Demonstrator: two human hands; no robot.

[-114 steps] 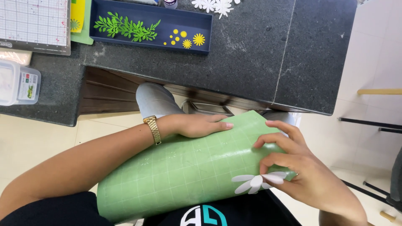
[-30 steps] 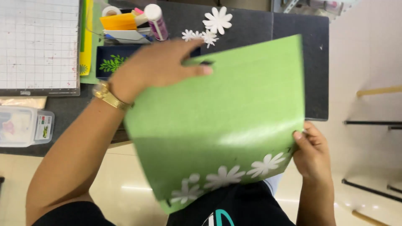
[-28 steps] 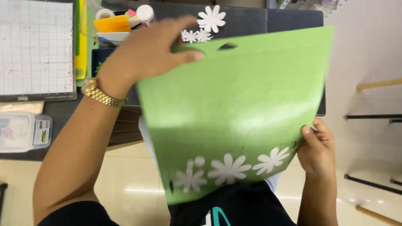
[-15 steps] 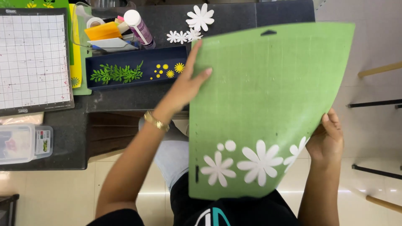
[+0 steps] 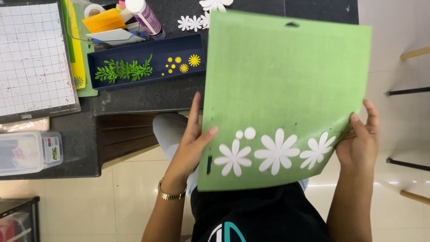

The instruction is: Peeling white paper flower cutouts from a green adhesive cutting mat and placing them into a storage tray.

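Green and gridded, the mat point(image 5: 286, 98) now stands flatter and squarer to the camera than half a second ago, when its top right corner reached further right; a few seconds back it lay bent over the lap. The left hand point(image 5: 190, 143) has dropped from the mat's top edge to its lower left edge, where the thumb presses the front face and the fingers point(image 5: 195, 112) lie straight along the side, so the hand pinches the mat. The right hand point(image 5: 360, 143) holds the lower right corner as before, fingers curled round the edge and closed on it. The mat is held up in the air between the person and the table point(image 5: 148, 96), covering part of the table's near edge. Its face is pale green with a faint grid, a small slot near the top, and three white flowers point(image 5: 275, 150) with two white dots stuck along the bottom. A gold watch point(image 5: 171, 195) sits on the left wrist. On the table lie a dark tray point(image 5: 145, 67) with green leaves and yellow flowers, and a white grid board point(image 5: 33, 58).
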